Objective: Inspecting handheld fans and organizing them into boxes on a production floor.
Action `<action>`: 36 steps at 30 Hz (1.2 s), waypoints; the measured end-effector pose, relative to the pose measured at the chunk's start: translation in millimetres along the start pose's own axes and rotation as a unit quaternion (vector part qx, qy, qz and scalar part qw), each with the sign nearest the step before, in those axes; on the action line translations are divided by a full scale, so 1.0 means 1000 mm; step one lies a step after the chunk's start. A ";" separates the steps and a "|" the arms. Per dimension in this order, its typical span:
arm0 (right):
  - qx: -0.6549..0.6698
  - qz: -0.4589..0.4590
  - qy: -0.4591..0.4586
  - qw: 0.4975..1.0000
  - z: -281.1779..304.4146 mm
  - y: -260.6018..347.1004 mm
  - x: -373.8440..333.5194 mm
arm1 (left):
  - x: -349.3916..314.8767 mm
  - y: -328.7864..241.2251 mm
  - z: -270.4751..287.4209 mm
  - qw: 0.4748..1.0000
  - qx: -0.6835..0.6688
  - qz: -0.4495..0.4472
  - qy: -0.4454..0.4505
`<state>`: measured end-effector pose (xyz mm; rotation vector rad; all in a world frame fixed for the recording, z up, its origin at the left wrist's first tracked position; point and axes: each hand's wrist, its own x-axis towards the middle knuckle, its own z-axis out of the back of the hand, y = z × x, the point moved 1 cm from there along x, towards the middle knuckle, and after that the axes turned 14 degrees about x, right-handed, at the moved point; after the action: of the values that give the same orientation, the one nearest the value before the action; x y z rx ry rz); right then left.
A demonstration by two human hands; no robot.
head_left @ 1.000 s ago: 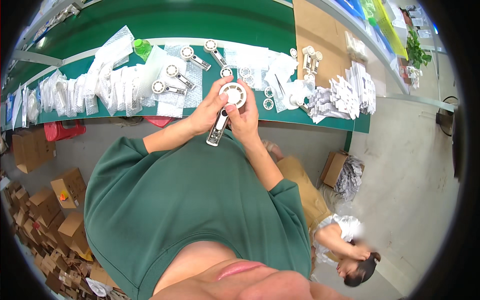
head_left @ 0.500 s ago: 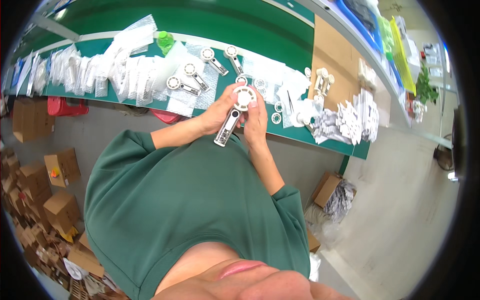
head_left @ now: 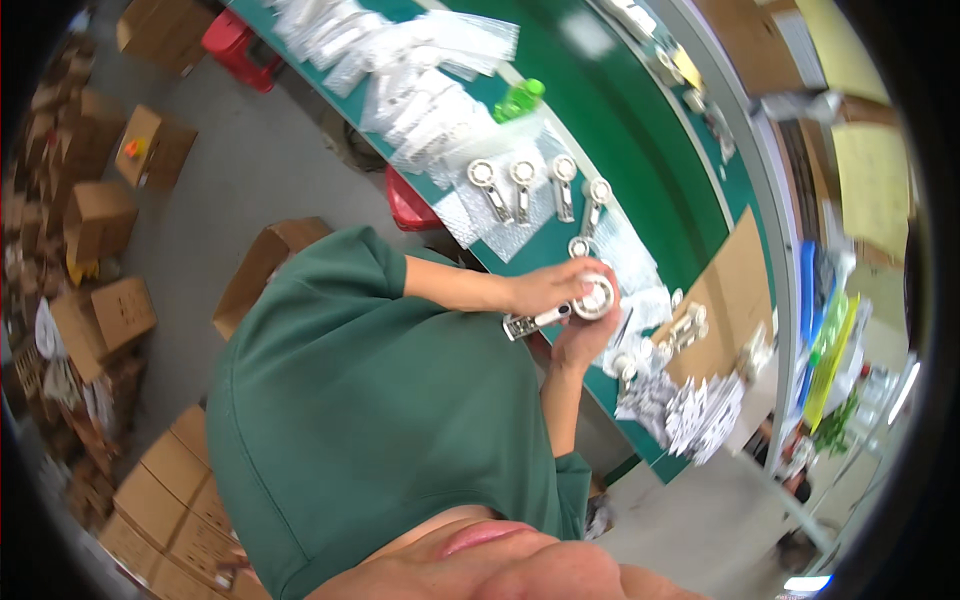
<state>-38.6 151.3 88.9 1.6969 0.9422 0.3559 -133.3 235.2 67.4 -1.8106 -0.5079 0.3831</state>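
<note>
Both hands are closed round a white handheld fan [head_left: 592, 298] above the table's front edge. Its round slotted head sits between my fingers, and its handle, with the inner parts exposed, points toward my body. My left hand [head_left: 545, 288] grips it at the neck and head. My right hand [head_left: 580, 348] wraps the head from the other side, its fingers partly hidden. Several similar fans [head_left: 522, 178] with open handles lie in a row on bubble wrap [head_left: 510, 235]. A round white fan part [head_left: 580, 247] lies close beyond my left hand.
Bubble-wrap bags [head_left: 430, 115] crowd the left of the green table, near a green bottle [head_left: 519, 100]. White fan parts [head_left: 690, 328] rest on a cardboard sheet [head_left: 735, 290] at right, by a grey-white pile [head_left: 690, 410]. Red stools [head_left: 408, 200] and cardboard boxes [head_left: 98, 220] stand on the floor.
My view has turned, so the table now slants down to the right. My hands still hold the fan, whose handle now points more to the left, and my left hand covers more of its head.
</note>
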 end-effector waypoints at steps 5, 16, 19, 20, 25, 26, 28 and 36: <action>0.016 -0.022 0.049 0.998 -0.019 0.003 0.001 | -0.015 -0.021 0.018 0.987 0.138 0.003 -0.076; -0.022 0.004 0.290 0.957 -0.064 -0.001 0.009 | -0.062 -0.043 0.028 0.939 0.181 -0.137 -0.260; -0.043 -0.017 0.330 0.943 -0.073 0.001 0.011 | -0.071 -0.041 0.022 0.914 0.211 -0.112 -0.329; -0.058 -0.044 0.354 0.932 -0.070 -0.003 0.021 | -0.073 -0.040 0.019 0.909 0.187 -0.121 -0.351; -0.028 -0.112 0.406 0.906 -0.064 -0.017 0.009 | -0.092 -0.024 0.002 0.883 0.214 -0.129 -0.399; -0.038 -0.110 0.411 0.904 -0.059 -0.020 0.006 | -0.098 -0.026 -0.006 0.877 0.231 -0.097 -0.410; -0.045 -0.110 0.428 0.896 -0.052 -0.025 0.002 | -0.102 -0.017 -0.018 0.856 0.248 -0.069 -0.449; -0.040 -0.096 0.527 0.843 -0.032 -0.046 -0.002 | -0.124 -0.008 -0.046 0.813 0.271 -0.042 -0.514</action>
<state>-79.4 174.7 58.4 1.2361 1.8321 1.2425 -217.3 134.7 89.0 -0.8911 -1.0768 1.3250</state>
